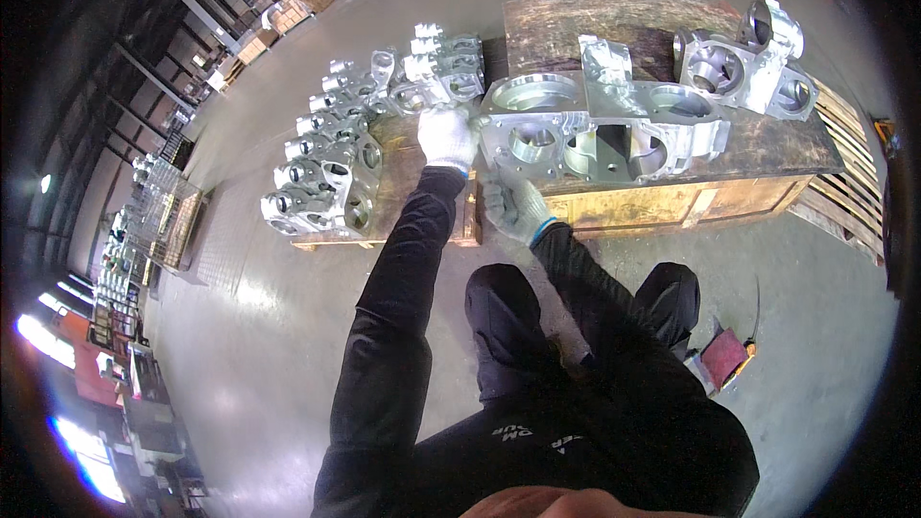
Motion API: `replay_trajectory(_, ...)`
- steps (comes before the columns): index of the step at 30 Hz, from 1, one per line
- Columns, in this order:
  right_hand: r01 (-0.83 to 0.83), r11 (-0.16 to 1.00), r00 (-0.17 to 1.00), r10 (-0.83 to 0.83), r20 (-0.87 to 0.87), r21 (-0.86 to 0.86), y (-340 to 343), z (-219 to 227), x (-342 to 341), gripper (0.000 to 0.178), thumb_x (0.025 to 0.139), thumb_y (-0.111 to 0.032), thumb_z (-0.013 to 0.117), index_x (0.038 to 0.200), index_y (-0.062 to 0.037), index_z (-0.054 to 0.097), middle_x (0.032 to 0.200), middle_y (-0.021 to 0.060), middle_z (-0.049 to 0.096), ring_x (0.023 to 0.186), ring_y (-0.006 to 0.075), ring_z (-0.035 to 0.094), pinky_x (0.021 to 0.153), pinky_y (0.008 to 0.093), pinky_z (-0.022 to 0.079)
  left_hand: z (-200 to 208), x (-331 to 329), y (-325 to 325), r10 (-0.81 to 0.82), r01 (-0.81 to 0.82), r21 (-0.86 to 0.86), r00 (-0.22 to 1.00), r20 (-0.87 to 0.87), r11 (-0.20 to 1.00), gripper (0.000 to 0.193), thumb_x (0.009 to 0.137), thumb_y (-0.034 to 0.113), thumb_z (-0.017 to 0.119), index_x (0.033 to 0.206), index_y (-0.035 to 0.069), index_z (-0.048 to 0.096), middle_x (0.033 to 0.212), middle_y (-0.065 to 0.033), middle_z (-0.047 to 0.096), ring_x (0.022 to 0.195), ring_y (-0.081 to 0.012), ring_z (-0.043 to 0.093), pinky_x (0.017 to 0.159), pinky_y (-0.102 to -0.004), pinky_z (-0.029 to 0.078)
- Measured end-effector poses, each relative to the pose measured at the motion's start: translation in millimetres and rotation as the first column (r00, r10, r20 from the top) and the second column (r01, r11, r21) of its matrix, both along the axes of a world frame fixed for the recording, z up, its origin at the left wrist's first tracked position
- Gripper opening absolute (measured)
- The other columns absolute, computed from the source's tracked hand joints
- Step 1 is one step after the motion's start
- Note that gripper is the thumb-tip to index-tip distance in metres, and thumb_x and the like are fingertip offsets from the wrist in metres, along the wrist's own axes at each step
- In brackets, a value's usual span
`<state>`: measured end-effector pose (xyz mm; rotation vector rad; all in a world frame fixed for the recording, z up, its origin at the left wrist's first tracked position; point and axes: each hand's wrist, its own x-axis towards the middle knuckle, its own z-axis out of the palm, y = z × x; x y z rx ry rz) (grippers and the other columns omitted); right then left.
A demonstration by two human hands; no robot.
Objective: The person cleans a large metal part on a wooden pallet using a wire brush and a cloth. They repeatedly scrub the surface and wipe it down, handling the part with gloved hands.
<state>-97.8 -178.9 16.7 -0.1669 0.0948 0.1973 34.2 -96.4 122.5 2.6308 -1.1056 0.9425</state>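
A large silvery metal casting [614, 149] with several round bores lies on a dark wooden crate [767, 155] in front of me. My left hand [448, 137], in a white glove, is closed in a fist at the casting's left end. What its fingers hold, if anything, is hidden. Lower and a little to the right, my right hand [515, 209] wears a greyish-white glove with a blue cuff. Its fingers are curled beside the casting's near left corner, by the crate's front edge. I cannot make out anything in them.
Several smaller metal castings [331, 168] stand in rows on a low wooden platform [403, 149] to the left. Another casting [739, 67] sits at the crate's right. A slatted pallet [844, 173] lies beyond; a red pad [724, 357] is by my right knee.
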Motion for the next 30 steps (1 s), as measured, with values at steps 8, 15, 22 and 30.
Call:
replay_trajectory(8, -0.011, 0.903, 0.999, -0.005, 0.036, 0.43, 21, 15, -6, 0.027, 0.108, -0.03, 0.053, 0.105, -0.0034, 0.056, 0.063, -0.0074, 0.038, 0.046, 0.0052, 0.039, 0.042, 0.0204, 0.037, 33, 5, -36, -0.434, 0.472, 0.083, 0.856, -0.282, 0.878, 0.064, 0.095, 0.057, 0.06, 0.134, 0.007, 0.061, 0.127, -0.0239, 0.066, 0.12, -0.0437, 0.061, 0.104, -0.0504, 0.048)
replay_trajectory(15, -0.038, 0.889, 0.981, -0.052, 0.185, 0.456, 29, 20, 7, 0.027, 0.106, -0.037, 0.056, 0.101, -0.0108, 0.062, 0.067, -0.005, 0.048, 0.048, 0.0072, 0.044, 0.041, 0.0215, 0.036, 10, 8, -58, -0.36, 0.478, 0.254, 0.844, -0.397, 0.841, 0.045, 0.101, 0.039, 0.05, 0.132, 0.009, 0.062, 0.109, -0.0228, 0.072, 0.104, -0.0396, 0.069, 0.092, -0.0485, 0.054)
replay_trajectory(22, 0.33, 0.937, 0.943, -0.333, -0.006, -0.113, 33, 33, 12, 0.034, 0.106, -0.035, 0.057, 0.076, -0.0188, 0.053, 0.062, -0.0043, 0.047, 0.047, 0.0092, 0.044, 0.041, 0.0225, 0.037, 17, -2, -55, -0.359, 0.464, 0.216, 0.847, -0.393, 0.859, 0.043, 0.092, 0.034, 0.056, 0.125, 0.008, 0.067, 0.112, -0.0212, 0.072, 0.11, -0.0387, 0.067, 0.1, -0.0478, 0.05)
replay_trajectory(30, 0.219, 0.972, 0.973, -0.212, 0.088, -0.083, 19, 31, 10, 0.027, 0.107, -0.028, 0.05, 0.086, -0.0114, 0.054, 0.066, -0.0034, 0.043, 0.051, 0.0089, 0.044, 0.045, 0.0199, 0.043, 9, 4, -56, -0.325, 0.424, 0.248, 0.876, -0.355, 0.871, 0.047, 0.1, 0.043, 0.049, 0.129, 0.007, 0.061, 0.106, -0.023, 0.073, 0.106, -0.0391, 0.069, 0.093, -0.0508, 0.054)
